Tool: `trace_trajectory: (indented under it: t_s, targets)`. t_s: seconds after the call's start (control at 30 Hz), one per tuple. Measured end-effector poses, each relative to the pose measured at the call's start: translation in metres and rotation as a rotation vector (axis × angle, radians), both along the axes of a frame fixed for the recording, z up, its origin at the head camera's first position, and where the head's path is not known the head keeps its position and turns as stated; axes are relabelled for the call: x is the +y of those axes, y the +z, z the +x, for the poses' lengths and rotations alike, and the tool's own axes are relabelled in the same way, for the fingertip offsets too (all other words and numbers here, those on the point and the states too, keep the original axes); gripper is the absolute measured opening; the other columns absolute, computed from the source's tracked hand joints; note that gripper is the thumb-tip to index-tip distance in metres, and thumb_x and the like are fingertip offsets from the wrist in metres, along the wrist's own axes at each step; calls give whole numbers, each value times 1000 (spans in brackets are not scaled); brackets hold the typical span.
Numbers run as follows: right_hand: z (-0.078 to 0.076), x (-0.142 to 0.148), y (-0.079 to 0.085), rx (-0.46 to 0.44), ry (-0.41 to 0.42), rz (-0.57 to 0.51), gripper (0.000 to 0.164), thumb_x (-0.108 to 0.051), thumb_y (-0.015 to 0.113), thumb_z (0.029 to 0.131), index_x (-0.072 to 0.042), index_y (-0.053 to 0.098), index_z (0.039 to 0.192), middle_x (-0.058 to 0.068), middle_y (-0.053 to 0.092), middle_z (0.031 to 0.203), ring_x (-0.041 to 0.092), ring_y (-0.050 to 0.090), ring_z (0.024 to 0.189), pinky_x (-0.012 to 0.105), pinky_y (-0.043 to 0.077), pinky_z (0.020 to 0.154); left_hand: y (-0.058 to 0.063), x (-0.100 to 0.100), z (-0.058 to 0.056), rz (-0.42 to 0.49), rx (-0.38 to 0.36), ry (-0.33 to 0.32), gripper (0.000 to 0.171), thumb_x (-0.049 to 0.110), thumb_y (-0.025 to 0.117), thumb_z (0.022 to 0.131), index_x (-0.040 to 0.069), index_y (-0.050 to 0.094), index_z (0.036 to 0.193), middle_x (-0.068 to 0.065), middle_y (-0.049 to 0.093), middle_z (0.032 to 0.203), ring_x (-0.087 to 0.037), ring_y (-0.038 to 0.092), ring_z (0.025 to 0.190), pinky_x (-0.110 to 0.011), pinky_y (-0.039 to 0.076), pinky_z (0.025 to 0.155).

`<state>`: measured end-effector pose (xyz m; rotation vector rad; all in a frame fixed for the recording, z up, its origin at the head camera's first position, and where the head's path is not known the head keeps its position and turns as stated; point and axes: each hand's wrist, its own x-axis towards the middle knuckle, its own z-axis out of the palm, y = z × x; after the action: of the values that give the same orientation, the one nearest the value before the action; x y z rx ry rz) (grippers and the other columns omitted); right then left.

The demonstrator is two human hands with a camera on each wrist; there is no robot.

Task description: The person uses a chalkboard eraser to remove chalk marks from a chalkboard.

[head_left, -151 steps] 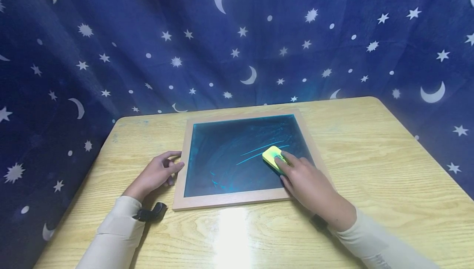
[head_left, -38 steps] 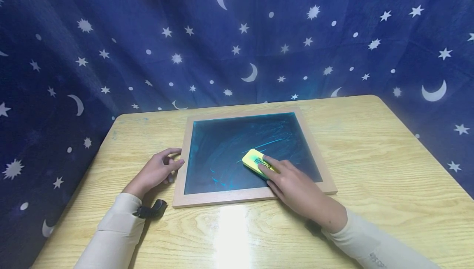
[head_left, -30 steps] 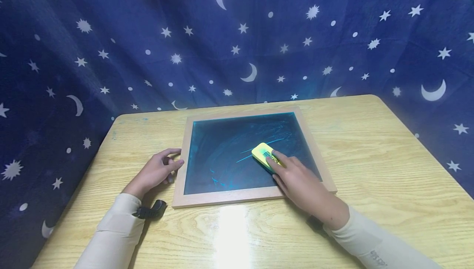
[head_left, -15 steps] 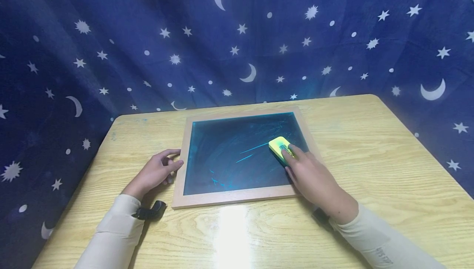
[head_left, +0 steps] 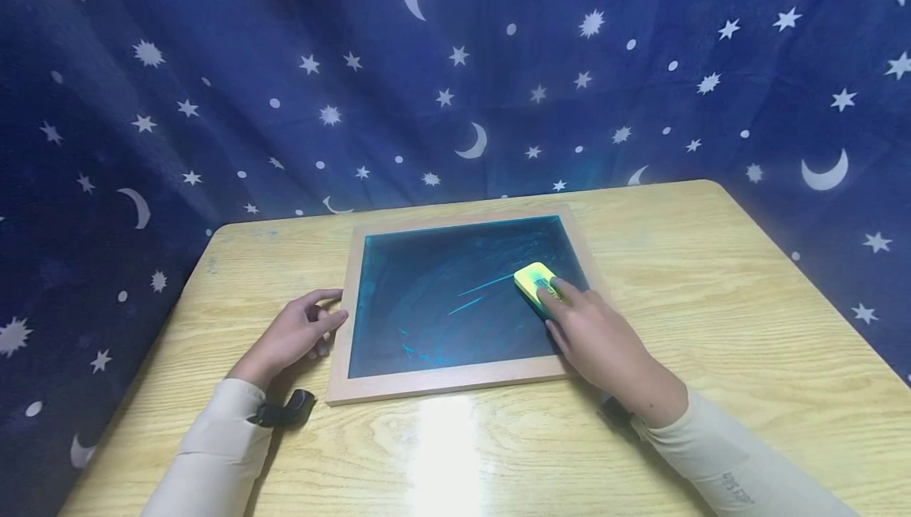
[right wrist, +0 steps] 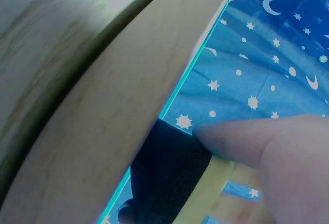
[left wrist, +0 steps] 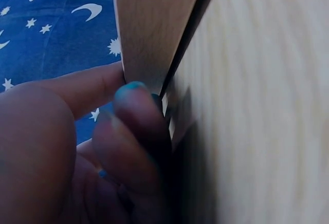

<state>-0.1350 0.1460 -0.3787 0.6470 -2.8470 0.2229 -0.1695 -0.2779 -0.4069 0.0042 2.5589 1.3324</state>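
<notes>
A framed chalkboard [head_left: 398, 280] with a wooden border [right wrist: 103, 111] lies on the table. My right hand [head_left: 601, 339] grips a yellow board eraser [head_left: 530, 276] by its sides, two fingers stretched over its top. Its dark felt [right wrist: 169, 167] faces the right part of the board. Two blue-green chalk lines [head_left: 484, 285] end left of the eraser, and small marks [head_left: 420, 356] show near the lower left corner. My left hand [head_left: 288, 335] holds the frame's left side, thumb on the border; in the left wrist view curled fingertips [left wrist: 136, 103] with teal smudges sit against its edge.
The wooden table [head_left: 712, 303] extends around the board, with blue smudges near its far left corner. A dark blue curtain [head_left: 370, 50] with moons and stars hangs behind and at both sides. A black strap [head_left: 288, 410] is around my left wrist.
My right hand slid the eraser left over the chalk lines, then back right and slightly away. The lower line is now shorter at its right end. My left hand stays at the frame.
</notes>
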Motion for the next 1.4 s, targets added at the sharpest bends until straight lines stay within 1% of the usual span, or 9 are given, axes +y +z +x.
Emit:
trace_trajectory:
  t_s: [0.2, 0.4, 0.5, 0.63, 0.83, 0.97, 1.17, 1.4]
  targets:
    - [0, -1, 0, 4, 11, -1, 43, -14, 69, 93, -4, 61, 134, 23, 58, 137, 43, 65, 107, 51, 55, 91, 0, 0, 0, -64, 6, 5, 54, 26, 55, 103, 5, 41, 150, -12, 61, 93, -19, 58, 59, -33, 52, 51]
    - [-1, -2, -1, 20, 29, -3, 44, -13, 70, 92, -4, 62, 134, 23, 58, 138, 43, 64, 110, 52, 55, 92, -1, -1, -1, -55, 6, 9, 54, 26, 56, 102, 6, 41, 150, -11, 61, 91, -19, 58, 59, -34, 52, 51]
    - [0, -4, -2, 35, 40, -6, 43, -13, 71, 91, -5, 63, 133, 22, 58, 138, 42, 65, 108, 51, 56, 89, -1, -1, -3, -46, 9, 2, 54, 26, 56, 102, 5, 41, 150, -11, 62, 91, -19, 58, 58, -34, 53, 51]
    - [0, -8, -2, 43, 62, 0, 43, -14, 71, 91, -8, 64, 133, 21, 59, 138, 38, 65, 106, 48, 58, 85, -1, -2, -2, -37, 0, -2, 54, 25, 56, 102, 5, 40, 150, -11, 62, 90, -19, 59, 59, -34, 53, 52]
    - [2, -16, -3, 25, 98, -12, 42, -14, 72, 92, -9, 64, 133, 20, 58, 139, 36, 65, 105, 46, 59, 81, -2, -1, 0, -42, 2, 2, 56, 27, 57, 102, 5, 41, 150, -10, 61, 89, -19, 59, 60, -33, 53, 52]
    - [3, -23, -3, 13, 124, -13, 42, -14, 71, 92, -11, 64, 134, 18, 57, 141, 35, 65, 105, 44, 60, 76, -2, -1, 0, -46, 3, 1, 55, 28, 57, 102, 6, 41, 150, -10, 61, 90, -19, 60, 60, -33, 53, 52]
    - [6, -35, -1, -16, 163, -7, 43, -15, 70, 93, -13, 63, 135, 16, 55, 143, 35, 64, 107, 45, 60, 75, -2, -1, 0, -44, 4, -4, 55, 28, 57, 102, 6, 41, 150, -11, 61, 90, -19, 59, 59, -33, 52, 52]
    - [10, -52, 0, -1, 216, 7, 43, -15, 71, 93, -14, 63, 135, 13, 55, 144, 31, 64, 103, 40, 59, 68, 0, -2, 0, -40, 6, -4, 54, 27, 56, 102, 7, 42, 150, -11, 62, 91, -19, 59, 59, -33, 53, 52]
